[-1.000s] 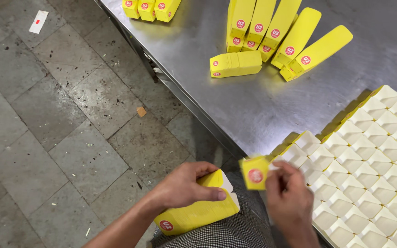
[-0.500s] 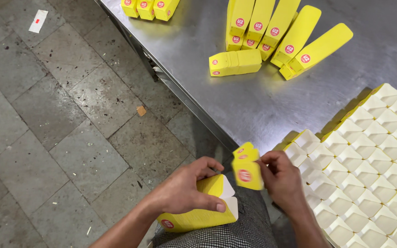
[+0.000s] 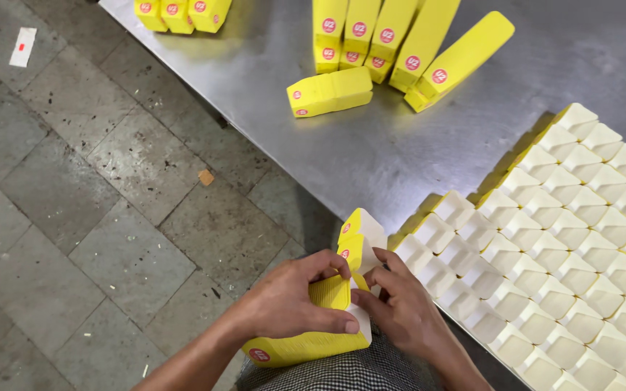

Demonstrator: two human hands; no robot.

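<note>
Left hand [image 3: 295, 304] gripping stack of flat yellow carton blanks [image 3: 311, 334] over lap, fingers curling across top, thumb lying along stack's edge. Right hand [image 3: 400, 311] pinching single yellow carton [image 3: 360, 242] at its lower end, carton standing upright just above stack, touching it. Both sitting just off near edge of steel table [image 3: 371, 145]. Rows of erected open cartons [image 3: 545, 253] standing beside right hand. Closed yellow boxes [image 3: 393, 43] lying at far side of table.

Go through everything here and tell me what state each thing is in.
Left hand: gripping a stack of flat yellow cartons.
Right hand: folding one yellow carton.
Open cartons: upright in rows, tops open.
Closed cartons: lying on the metal table.
</note>
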